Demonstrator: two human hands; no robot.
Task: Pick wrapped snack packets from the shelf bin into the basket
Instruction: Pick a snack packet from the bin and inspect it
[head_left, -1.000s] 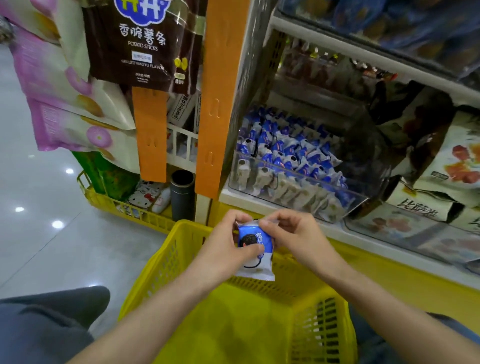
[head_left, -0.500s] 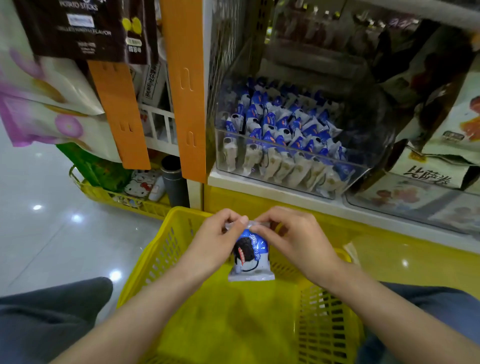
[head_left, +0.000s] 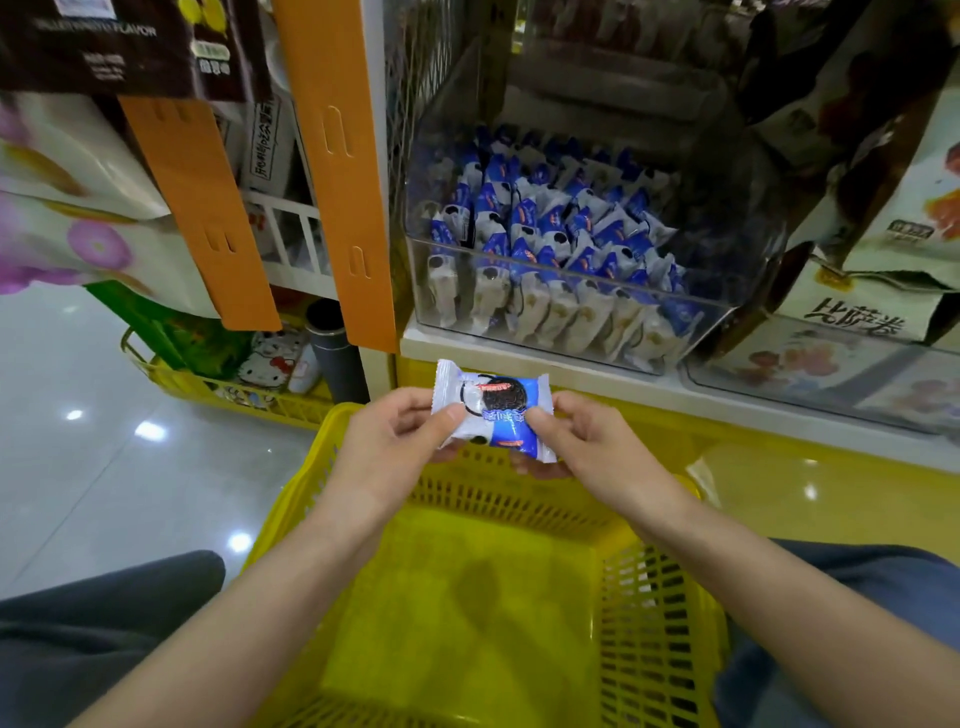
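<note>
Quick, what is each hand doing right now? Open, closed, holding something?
Left hand: pinches the left end of the snack packet.
Right hand: pinches the right end of the same packet.

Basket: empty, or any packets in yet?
Empty, in the visible part: basket floor bare; left hand and right hand hold the packet above its rim.

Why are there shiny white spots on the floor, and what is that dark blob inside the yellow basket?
Head view: the spots on the floor look like lights reflected in glossy tiles; the blob in the basket is probably the shadow of the left hand, right hand and snack packet held above; the shelf edge bends from the wide lens.
</note>
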